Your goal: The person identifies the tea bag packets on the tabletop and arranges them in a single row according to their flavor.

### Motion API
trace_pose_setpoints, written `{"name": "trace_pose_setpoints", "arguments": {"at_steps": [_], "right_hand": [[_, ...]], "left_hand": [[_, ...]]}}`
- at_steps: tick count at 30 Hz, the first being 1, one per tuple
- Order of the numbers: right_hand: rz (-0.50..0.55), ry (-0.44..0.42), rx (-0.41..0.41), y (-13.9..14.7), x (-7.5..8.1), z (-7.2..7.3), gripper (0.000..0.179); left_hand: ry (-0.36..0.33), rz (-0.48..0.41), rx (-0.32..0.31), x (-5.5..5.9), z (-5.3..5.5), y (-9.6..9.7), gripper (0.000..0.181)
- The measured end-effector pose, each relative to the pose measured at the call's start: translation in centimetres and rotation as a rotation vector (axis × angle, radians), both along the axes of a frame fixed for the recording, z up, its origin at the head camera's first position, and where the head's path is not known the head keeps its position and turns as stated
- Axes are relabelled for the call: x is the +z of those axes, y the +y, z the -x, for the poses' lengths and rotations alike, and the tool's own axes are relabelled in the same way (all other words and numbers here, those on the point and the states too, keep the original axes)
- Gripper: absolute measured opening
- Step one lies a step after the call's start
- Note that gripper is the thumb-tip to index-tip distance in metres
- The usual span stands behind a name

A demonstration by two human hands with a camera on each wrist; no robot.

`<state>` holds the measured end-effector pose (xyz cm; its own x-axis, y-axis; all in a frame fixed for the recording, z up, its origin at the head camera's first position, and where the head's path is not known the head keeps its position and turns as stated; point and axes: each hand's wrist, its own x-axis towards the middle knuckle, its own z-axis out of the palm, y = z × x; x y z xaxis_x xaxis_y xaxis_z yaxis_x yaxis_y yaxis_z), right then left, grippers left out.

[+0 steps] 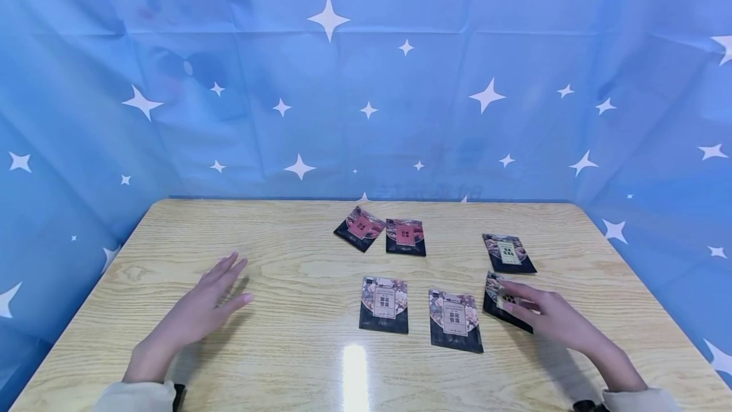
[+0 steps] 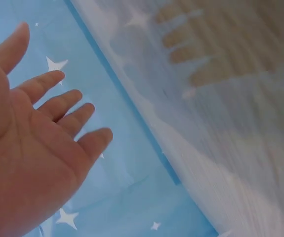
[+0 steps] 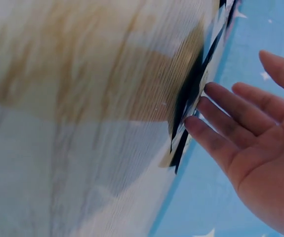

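Right hand (image 1: 546,315): fingers extended, thumb apart, fingertips touching green-label sachet (image 1: 493,296) on right side of table (image 1: 286,336), between second green-label sachet (image 1: 509,254) and lilac-label sachet (image 1: 455,322). Left hand (image 1: 204,307): fingers extended, above table.

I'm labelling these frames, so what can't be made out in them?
Head view: part of one packet, behind the right hand.
Head view: smallest print on the other packets, too tiny.
Head view: rest of the left sleeve, cut by the bottom edge.
Left wrist view: tabletop, grain blurred.
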<state>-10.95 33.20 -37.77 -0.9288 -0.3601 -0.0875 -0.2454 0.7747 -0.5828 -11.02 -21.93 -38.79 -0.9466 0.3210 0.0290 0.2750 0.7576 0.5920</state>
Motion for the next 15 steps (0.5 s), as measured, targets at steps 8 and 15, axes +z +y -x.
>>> {"name": "trace_pose_setpoints", "arguments": {"at_steps": [8,15], "right_hand": [[0.006,-0.001,0.011,0.0,0.0,0.0,0.053],[-0.021,0.008,-0.004,0.1,-0.1,0.0,0.054]], "left_hand": [[-0.004,-0.046,-0.096,-0.2,1.4,4.0,0.067],[-0.062,-0.128,-0.220,0.4,2.4,8.7,0.067]]}}
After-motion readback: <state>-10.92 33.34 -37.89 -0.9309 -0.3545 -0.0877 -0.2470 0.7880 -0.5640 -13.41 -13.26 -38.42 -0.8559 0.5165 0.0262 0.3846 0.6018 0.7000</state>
